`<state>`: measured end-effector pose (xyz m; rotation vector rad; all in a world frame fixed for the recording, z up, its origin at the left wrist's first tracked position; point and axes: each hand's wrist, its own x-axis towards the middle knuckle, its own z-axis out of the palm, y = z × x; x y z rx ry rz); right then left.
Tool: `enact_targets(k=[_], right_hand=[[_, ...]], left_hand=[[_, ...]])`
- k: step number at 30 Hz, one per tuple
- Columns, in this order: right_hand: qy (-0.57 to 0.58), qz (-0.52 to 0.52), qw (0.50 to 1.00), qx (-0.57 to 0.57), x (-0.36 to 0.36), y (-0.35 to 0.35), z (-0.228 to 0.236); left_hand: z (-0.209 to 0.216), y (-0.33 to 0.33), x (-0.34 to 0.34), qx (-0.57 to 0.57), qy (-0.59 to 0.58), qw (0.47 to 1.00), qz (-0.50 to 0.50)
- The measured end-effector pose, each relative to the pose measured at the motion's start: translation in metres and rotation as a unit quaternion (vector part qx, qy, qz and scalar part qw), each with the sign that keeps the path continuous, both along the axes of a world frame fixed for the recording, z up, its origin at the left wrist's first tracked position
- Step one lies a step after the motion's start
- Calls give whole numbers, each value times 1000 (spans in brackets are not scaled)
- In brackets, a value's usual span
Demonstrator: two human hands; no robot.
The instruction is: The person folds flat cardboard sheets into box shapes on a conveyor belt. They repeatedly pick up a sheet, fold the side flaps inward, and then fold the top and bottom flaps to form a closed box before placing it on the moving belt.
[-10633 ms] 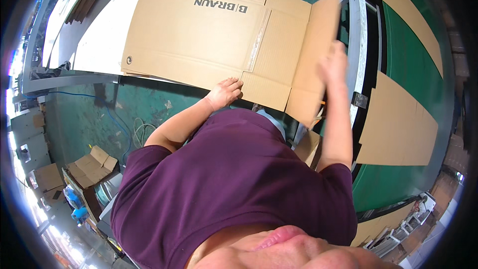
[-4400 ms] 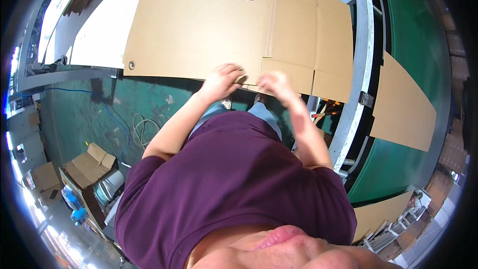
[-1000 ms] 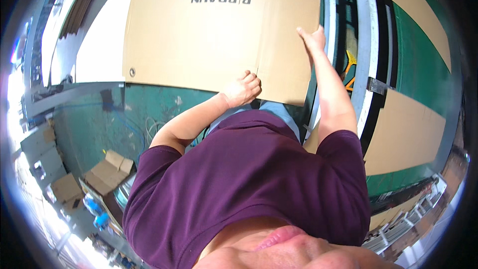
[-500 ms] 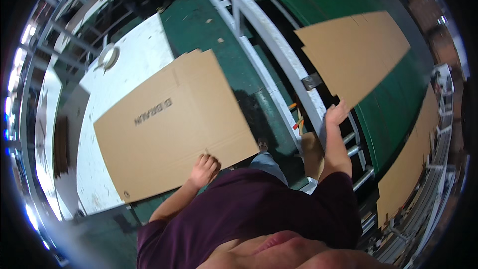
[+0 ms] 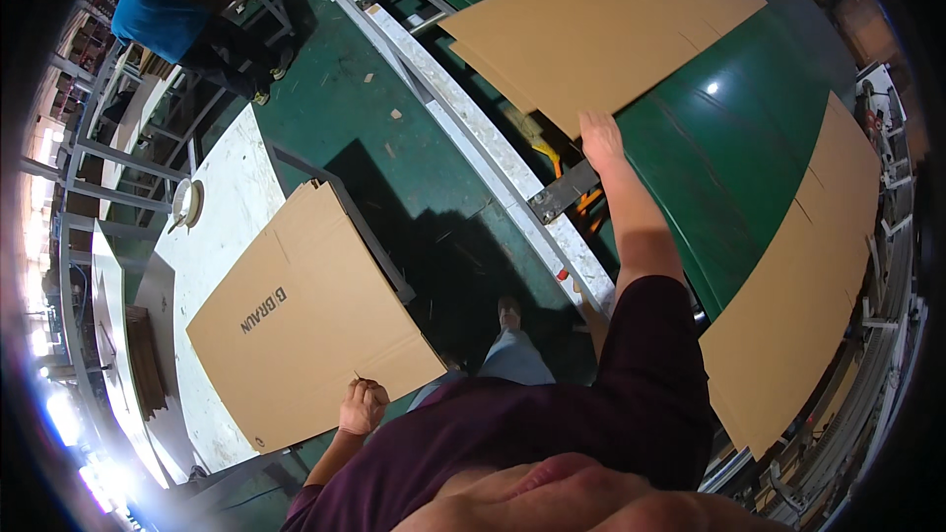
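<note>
Done: folded cardboard box (image 5: 305,320) flat on white table (image 5: 222,202), left hand (image 5: 363,406) fist closed at near edge | Left: right hand (image 5: 599,138) fingers open, touching cardboard sheet (image 5: 601,25) on green belt (image 5: 749,158), not lifted yet

The left hand (image 5: 363,406) is curled into a loose fist, low; the right hand (image 5: 599,138) reaches far forward, arm straight, fingers flat.

folded carton (image 5: 310,320) on table (image 5: 232,207), left of conveyor (image 5: 739,158)
</note>
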<state>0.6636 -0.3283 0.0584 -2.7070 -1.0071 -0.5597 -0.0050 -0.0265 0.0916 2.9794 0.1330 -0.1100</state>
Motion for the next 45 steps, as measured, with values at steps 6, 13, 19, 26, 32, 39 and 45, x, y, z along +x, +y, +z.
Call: enact_targets(k=[6,13,19,26,32,39,45], right_hand=[[-125,167,956,206,-62,78,195],[-227,18,806,547,-58,31,389],[37,-274,858,433,82,42,169],[474,-273,619,563,14,135,-73],[593,-69,415,687,15,185,6],[633,80,406,655,-214,263,130],[788,159,244,542,-496,259,125]], left_hand=[[-1,1,11,8,-5,1000,-12],[-22,8,-12,-20,41,999,-18],[-7,3,7,-17,-20,1000,4],[4,-3,8,-50,-2,998,40],[7,2,7,-85,11,995,41],[3,10,-6,-134,-25,990,27],[-1,19,-16,-119,-101,988,-10]])
